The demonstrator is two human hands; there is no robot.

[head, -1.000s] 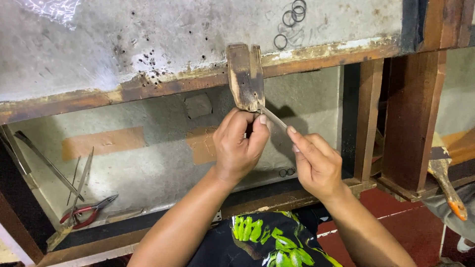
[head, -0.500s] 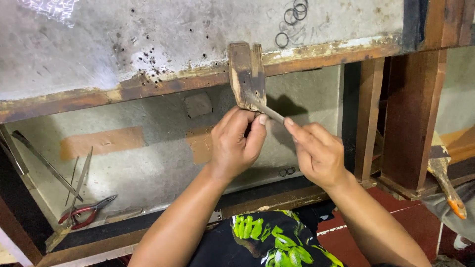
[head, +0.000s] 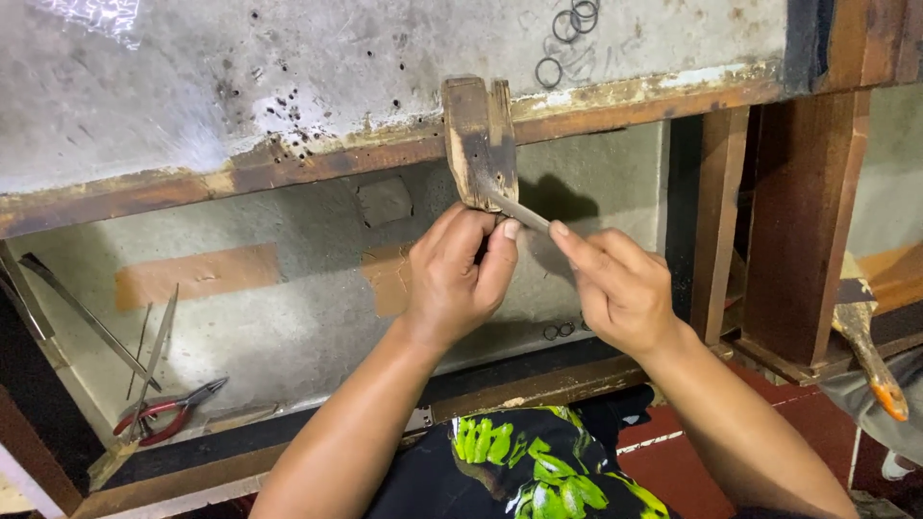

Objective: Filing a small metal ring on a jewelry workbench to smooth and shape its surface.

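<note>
A worn wooden peg [head: 479, 142] juts out from the front edge of the counter [head: 288, 77], dark and charred along its lower half. Everything here is placed against that peg. Just below its lower end, the left hand [head: 460, 279] is curled into a loose fist, the thumb and fingers [head: 500, 252] pinched shut around something small that the hand itself hides; what it is cannot be told. A slim metal file [head: 519, 211] lies slanted against the bottom of the peg, its upper end touching the burnt wood and its lower end running down to the right. The right hand [head: 620, 288], below and to the right of the peg, holds that file, the forefinger laid along the blade and the other fingers closed on the handle end.

Up and to the right of the peg, a few thin wire rings [head: 569, 29] lie on the counter top. Two more small rings [head: 560, 331] lie on the lower shelf, below and right of the peg. Far down to the left of the peg, red-handled pliers [head: 159, 418] rest on that shelf beside long metal tweezers [head: 154, 360]. Well to the right of the peg, past a wooden post [head: 803, 221], an orange-tipped tool [head: 870, 360] leans.
</note>
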